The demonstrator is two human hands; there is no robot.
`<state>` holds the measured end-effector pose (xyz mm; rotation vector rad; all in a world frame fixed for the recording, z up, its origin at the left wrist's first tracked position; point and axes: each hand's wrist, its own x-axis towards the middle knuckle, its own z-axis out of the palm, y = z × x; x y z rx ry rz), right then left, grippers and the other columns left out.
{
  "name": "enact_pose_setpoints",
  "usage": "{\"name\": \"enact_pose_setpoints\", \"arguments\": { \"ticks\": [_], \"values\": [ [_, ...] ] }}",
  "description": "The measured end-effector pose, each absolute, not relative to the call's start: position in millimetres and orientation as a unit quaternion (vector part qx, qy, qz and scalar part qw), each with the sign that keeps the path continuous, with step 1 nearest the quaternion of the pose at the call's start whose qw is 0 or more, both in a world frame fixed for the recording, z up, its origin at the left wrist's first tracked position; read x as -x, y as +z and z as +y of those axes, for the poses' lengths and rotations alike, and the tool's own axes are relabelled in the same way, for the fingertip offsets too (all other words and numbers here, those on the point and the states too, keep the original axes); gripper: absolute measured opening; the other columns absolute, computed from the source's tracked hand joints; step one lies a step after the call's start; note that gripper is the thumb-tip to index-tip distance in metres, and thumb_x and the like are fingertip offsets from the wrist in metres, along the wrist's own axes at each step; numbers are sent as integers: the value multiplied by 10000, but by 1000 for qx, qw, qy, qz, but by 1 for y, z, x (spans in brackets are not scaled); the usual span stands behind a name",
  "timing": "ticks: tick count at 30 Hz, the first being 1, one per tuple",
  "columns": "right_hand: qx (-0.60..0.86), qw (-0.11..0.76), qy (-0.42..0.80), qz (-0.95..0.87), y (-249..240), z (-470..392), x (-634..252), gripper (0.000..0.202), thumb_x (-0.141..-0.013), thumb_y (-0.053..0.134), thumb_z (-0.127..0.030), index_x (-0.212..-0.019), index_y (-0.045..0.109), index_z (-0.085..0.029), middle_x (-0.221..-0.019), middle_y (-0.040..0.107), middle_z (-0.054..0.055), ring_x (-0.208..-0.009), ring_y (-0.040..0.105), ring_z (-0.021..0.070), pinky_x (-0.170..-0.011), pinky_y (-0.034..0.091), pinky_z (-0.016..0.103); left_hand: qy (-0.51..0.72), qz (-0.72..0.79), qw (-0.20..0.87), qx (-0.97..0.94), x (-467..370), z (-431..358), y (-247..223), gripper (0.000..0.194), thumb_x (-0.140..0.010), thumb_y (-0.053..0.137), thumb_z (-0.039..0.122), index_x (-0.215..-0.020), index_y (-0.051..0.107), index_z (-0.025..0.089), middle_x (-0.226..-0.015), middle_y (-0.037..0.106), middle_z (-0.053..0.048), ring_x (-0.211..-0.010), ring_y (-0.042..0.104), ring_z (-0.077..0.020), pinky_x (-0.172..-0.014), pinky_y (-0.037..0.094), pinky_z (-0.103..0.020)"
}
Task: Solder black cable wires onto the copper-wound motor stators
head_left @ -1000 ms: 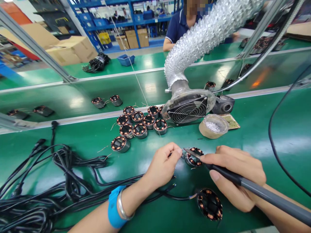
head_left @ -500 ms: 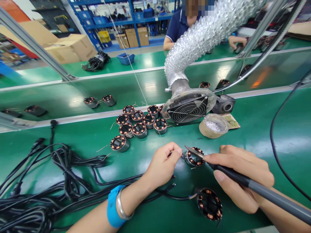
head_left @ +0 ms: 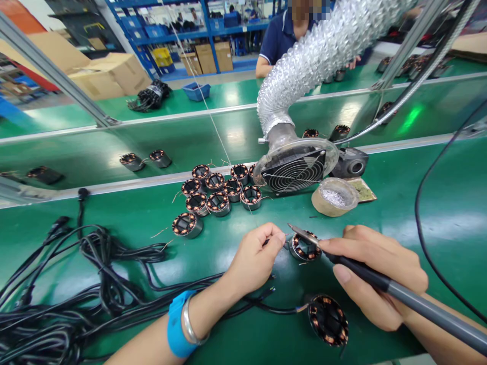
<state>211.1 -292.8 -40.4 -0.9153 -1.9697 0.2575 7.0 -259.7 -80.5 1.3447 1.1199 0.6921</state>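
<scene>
My left hand (head_left: 258, 253) is pinched closed on a thin dark wire beside the left edge of a ring-shaped copper coil (head_left: 305, 247). A soldering iron (head_left: 365, 271) is gripped in my right hand (head_left: 380, 268), its metal tip over the upper left of that coil, close to my left fingertips. Below my hands, a second coil (head_left: 327, 320) lies tilted, joined to a black cable on its left. Whether the iron's tip touches the wire is hard to tell.
Several coils (head_left: 218, 203) stand grouped by the metal rail. Black cables (head_left: 110, 274) pile up at left. A fan (head_left: 294, 172) with a silver duct (head_left: 304, 66) stands behind a round tub (head_left: 335, 196). A person (head_left: 285, 38) sits across the bench.
The iron's tip has shifted slightly up and left. On the moving belt behind, the coils have travelled left. The other person's hand at the upper right has moved left.
</scene>
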Motion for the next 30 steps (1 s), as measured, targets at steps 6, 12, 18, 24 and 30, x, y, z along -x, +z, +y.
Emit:
{"name": "enact_pose_setpoints", "arguments": {
  "ticks": [6, 12, 18, 24, 30],
  "values": [
    [380, 477, 67, -790, -47, -288, -208, 383, -841, 572, -122, -1198, 649, -238, -841, 718, 34, -582, 620, 155, -476, 505, 282, 297, 479, 590, -578, -6, -259, -80, 307, -907, 493, 427, -725, 499, 180, -618, 405, 53, -592, 347, -112, -558, 278, -239],
    [389, 515, 86, -759, -61, -284, -203, 551, -891, 575, -53, -1384, 541, -296, -715, 700, -40, -509, 635, 122, -488, 556, 240, 297, 479, 585, -583, -7, -259, -80, 301, -914, 485, 414, -730, 510, 177, -630, 423, 48, -600, 362, -114, -572, 286, -244],
    [390, 472, 60, -788, -57, -275, -195, 325, -879, 606, -47, -1126, 648, -255, -790, 745, -19, -582, 694, 125, -576, 588, 217, 297, 469, 587, -589, -6, -260, -80, 302, -922, 469, 412, -737, 517, 178, -637, 435, 42, -603, 368, -118, -577, 290, -248],
    [375, 422, 85, -821, -56, -264, -180, 209, -880, 580, -99, -1044, 634, -217, -812, 733, 4, -649, 702, 133, -631, 580, 227, 305, 452, 578, -607, -4, -262, -85, 333, -962, 445, 437, -756, 524, 187, -668, 479, 26, -648, 422, -133, -640, 338, -254],
    [346, 420, 84, -835, -55, -263, -179, 228, -891, 537, -59, -1046, 593, -217, -844, 723, -5, -666, 689, 114, -652, 567, 219, 285, 443, 530, -664, 2, -261, -73, 280, -974, 448, 388, -832, 578, 185, -756, 564, 6, -746, 500, -158, -696, 359, -266]
  ]
}}
